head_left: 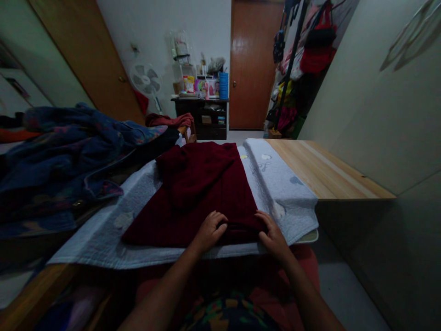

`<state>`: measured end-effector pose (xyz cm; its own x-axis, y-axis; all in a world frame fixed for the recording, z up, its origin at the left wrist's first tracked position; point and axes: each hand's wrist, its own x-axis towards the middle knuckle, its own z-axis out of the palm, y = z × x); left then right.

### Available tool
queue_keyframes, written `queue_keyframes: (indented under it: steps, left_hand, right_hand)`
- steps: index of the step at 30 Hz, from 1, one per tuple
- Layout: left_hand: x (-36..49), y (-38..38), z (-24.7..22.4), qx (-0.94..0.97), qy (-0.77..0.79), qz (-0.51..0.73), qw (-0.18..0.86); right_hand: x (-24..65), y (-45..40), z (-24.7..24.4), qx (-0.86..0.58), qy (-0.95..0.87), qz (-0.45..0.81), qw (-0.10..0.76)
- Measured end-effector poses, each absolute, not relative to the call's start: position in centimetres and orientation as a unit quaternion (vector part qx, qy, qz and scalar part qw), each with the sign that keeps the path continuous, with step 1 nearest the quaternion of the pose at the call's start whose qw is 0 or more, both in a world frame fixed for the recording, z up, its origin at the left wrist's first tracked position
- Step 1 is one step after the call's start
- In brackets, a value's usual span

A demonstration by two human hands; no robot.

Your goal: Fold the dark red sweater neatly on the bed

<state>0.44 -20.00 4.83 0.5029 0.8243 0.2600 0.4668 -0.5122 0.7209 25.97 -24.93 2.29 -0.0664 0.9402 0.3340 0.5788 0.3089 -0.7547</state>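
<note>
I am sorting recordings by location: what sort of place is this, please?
Probably a room in a home, perhaps a bedroom: a fan, hanging bags and a heap of clothes suggest it.

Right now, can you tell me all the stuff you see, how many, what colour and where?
Garment: 1, dark red, centre
Quilted cloth: 1, pale grey-blue, under the garment
Patterned clothing: pile, mostly blue, left; pieces can't be counted
Wooden board: 1, light brown, right
Fan: 1, whitish, back left
Cabinet: 1, black, back
Small items: several, mixed colours, on the cabinet
Doors: 2, brown, back and left
Hanging bags: several, red and black among them, upper right
Left hand: 1, bare, on the garment's near edge
Right hand: 1, bare, at its near right corner
</note>
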Motion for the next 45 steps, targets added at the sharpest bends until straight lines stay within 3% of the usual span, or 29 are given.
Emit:
queue_keyframes:
  steps: [10,17,27,45]
  left_hand:
    - [0.4,-19.8,4.8,0.793,0.424,0.298,0.320]
    - [0.4,-19.7,4.7,0.788,0.426,0.306,0.323]
    - [0.0,-19.7,4.5,0.813,0.372,0.316,0.318]
    - [2.0,-20.4,6.0,0.829,0.385,0.293,0.281]
  right_hand:
    - [26.8,-25.1,2.2,-0.517,-0.656,0.291,0.467]
    - [25.4,-25.7,2.5,-0.534,-0.743,0.185,0.359]
    - [24.9,-25.2,1.4,-0.555,-0.720,0.145,0.389]
    - [24.5,-25.0,-0.5,-0.563,-0.735,0.111,0.363]
